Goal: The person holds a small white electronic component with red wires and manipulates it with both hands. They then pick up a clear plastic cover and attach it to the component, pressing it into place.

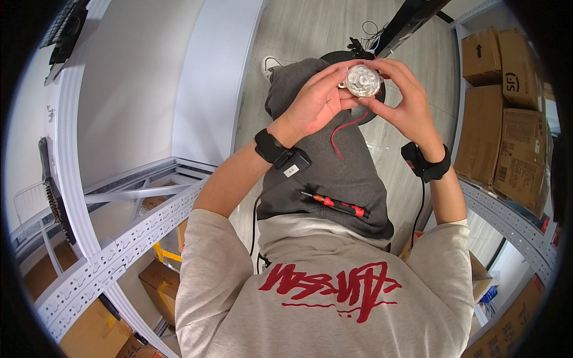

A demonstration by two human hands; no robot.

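Note:
A round, clear plastic disc-shaped part (363, 82) is held up over my knees, its ridged face toward me. My left hand (316, 102) supports it from the left, with the thumb at its edge and fingers reaching beneath. On the opposite side, my right hand (408, 100) grips the rim between thumb and fingers. A thin red wire (335, 136) dangles from below the part, over my grey trousers. Across my lap lies a red and black screwdriver (337, 204), its tip pointing left. The underside of the part is hidden.
Cardboard boxes (482, 128) fill a shelf on the right. Beyond my hands stand a dark upright post (412, 24) and a black round base, with loose thin wires nearby. White perforated metal rails (122, 256) run along the left. Both wrists carry black strapped devices with cables.

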